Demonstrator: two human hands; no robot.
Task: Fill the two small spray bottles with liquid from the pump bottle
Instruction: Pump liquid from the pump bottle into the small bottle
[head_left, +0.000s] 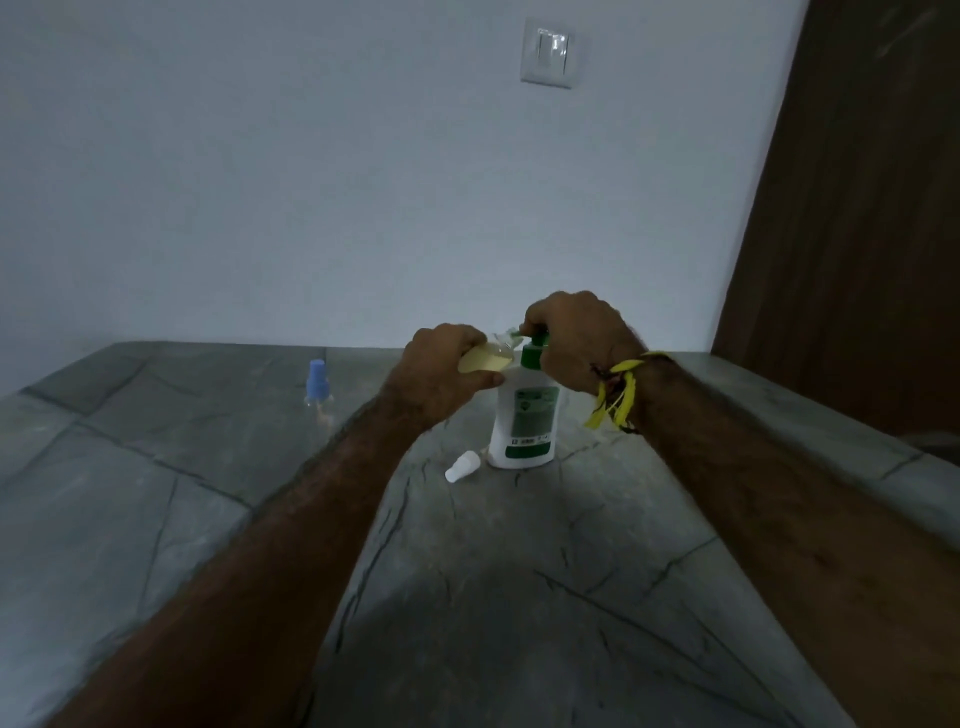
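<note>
A white pump bottle (524, 421) with a green label and green pump head stands on the grey stone counter (467, 571). My right hand (576, 340) curls over the pump head from above. My left hand (441, 371) grips a small clear spray bottle (485, 358), uncapped and tilted, with pale yellow liquid inside and its mouth at the pump's nozzle. Its white cap (462, 466) lies on the counter just left of the pump bottle's base. A second small spray bottle (317, 388) with a blue cap stands upright further left.
A pale wall rises right behind the counter and carries a light switch (550, 52). A brown wooden door or panel (852, 208) fills the right side. The counter's raised edge runs along the right.
</note>
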